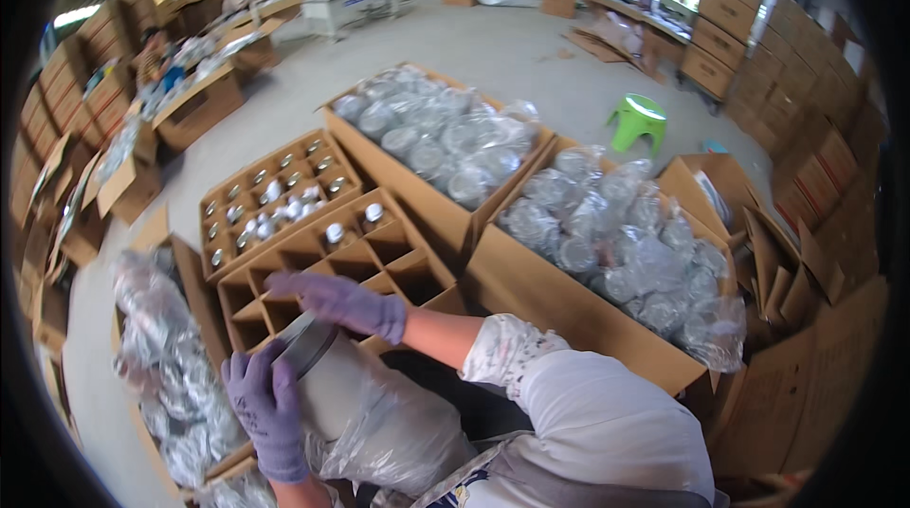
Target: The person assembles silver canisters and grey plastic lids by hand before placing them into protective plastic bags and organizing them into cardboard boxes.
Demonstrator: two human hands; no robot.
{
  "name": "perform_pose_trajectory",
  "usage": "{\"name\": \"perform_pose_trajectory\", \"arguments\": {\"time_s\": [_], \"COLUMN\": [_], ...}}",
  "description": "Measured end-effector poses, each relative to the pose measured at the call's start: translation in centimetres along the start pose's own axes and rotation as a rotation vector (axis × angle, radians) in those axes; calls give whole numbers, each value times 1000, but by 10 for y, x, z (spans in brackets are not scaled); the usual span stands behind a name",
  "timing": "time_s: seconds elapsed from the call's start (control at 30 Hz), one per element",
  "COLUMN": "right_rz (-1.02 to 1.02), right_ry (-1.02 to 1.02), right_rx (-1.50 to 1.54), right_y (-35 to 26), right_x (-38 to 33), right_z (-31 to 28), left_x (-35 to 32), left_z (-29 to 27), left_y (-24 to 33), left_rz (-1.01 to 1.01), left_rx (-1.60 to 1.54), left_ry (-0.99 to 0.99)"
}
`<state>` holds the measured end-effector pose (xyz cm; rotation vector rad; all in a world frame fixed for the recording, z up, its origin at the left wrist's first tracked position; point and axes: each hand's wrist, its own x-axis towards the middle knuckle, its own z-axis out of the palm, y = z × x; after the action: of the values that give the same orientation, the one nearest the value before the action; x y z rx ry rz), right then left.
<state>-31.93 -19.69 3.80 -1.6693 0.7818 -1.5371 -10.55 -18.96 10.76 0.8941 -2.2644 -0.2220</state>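
Two purple-gloved hands at work over a plastic-wrapped jar (327,385) held low at centre, just in front of a divided cardboard carton (351,262). Left hand (267,408) curled round the jar's near side, fingers closed against its wall, wrist cut off by the lower edge. Right hand (343,302) laid flat across the metal lid (305,342), fingers stretched and mostly open, resting on top more than gripping; thumb hidden beneath the palm, so exact hold hard to judge. Jar body blurred behind a crumpled clear bag (398,432), contents impossible to make out. Carton cells partly filled, a few silver caps (334,232) showing at the far end; near cells dark and unreadable. Beyond, a second divided box (275,195) of capped jars, and two open boxes (531,281) of bagged glassware, individual pieces lost in glare. Right of these, a green stool (637,119) on the concrete floor. Distant stacks of cartons smeared by fisheye bending at the rim.
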Motion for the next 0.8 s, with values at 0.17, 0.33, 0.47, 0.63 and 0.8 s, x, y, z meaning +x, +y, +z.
{"name": "perform_pose_trajectory", "arguments": {"time_s": [0.17,0.33,0.47,0.63,0.8], "right_rz": [271,234,156,-212,275], "right_ry": [-6,-32,-294,-59,237], "right_rx": [197,550,-326,-481,81], "right_y": [22,72,-78,-67,5], "right_x": [-26,-23,4,28,-6], "right_z": [-8,-13,17,36,-16], "left_x": [15,19,-33,-64,-16], "left_z": [25,20,74,133,100], "left_y": [23,25,-98,-156,-57], "left_rz": [108,129,-229,-392,-708], "left_rx": [50,-85,-1284,-1805,-1594], "left_ry": [-49,-47,139,-165,85]}}
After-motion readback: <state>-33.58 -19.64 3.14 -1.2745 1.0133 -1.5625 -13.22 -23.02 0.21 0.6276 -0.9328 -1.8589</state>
